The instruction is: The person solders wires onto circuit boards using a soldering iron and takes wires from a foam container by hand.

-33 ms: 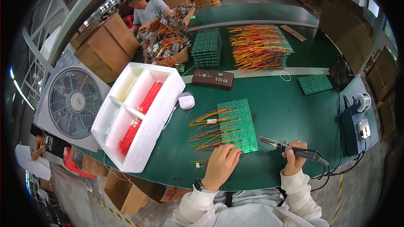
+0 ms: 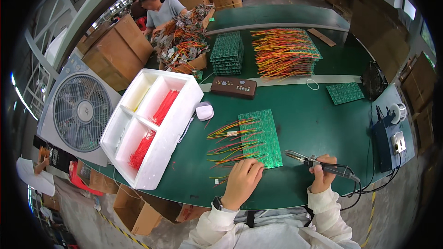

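A green circuit board lies on the table before me, with several red and yellow wires sticking out past its left side. My left hand is at the board's lower left corner, thumb and fingers pinched together; what is between the fingertips is hidden. Wire ends show to the left of that hand. My right hand is closed around a soldering iron, its tip pointing left toward the board's lower right corner, apart from it. A cable runs from the iron's back end to the right.
A white foam box with red wires stands left, beside a fan. Behind are a brown case, stacked boards and wired boards. A blue soldering station with a solder spool stands right. Another person works far left.
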The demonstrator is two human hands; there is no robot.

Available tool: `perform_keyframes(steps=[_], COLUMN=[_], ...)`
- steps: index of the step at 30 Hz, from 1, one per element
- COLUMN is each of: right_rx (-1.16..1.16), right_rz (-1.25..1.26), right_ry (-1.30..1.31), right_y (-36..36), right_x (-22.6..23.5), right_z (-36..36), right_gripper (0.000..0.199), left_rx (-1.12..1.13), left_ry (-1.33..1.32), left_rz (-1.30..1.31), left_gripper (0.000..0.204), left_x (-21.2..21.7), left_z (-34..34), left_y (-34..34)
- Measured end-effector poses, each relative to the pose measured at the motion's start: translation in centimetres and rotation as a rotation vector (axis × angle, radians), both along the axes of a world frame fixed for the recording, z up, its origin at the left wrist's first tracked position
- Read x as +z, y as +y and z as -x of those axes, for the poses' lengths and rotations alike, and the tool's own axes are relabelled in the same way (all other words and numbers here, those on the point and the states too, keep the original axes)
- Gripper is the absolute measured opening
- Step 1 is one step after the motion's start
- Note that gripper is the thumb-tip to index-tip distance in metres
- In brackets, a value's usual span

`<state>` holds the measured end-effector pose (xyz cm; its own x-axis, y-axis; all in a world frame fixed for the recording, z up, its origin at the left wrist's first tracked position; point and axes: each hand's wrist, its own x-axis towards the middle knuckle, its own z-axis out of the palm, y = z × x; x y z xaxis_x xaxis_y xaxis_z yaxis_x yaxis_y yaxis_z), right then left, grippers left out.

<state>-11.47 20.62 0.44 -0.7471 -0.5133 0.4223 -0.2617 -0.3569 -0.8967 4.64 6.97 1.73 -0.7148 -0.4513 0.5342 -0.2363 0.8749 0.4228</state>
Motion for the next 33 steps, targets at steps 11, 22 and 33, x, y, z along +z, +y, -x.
perform_keyframes(steps=[11, 22, 33], right_rx=[-0.15, -0.274, -0.441], right_rz=[0.061, 0.023, -0.005], right_ry=[-0.021, 0.054, 0.178], right_y=[-0.5, -0.3, -0.8], right_x=[0.0, -1.2, -2.0], right_z=[0.8, 0.3, 1.7], right_gripper=[0.024, 0.029, 0.036], left_rx=[0.046, 0.051, 0.046], left_ry=[-0.056, -0.069, -0.038], left_rz=[-0.015, -0.007, -0.003], left_gripper=[0.034, 0.032, 0.033], left_x=[0.5, 0.3, -0.2], left_z=[0.5, -1.0, -0.5], left_y=[-0.8, -0.3, -0.7])
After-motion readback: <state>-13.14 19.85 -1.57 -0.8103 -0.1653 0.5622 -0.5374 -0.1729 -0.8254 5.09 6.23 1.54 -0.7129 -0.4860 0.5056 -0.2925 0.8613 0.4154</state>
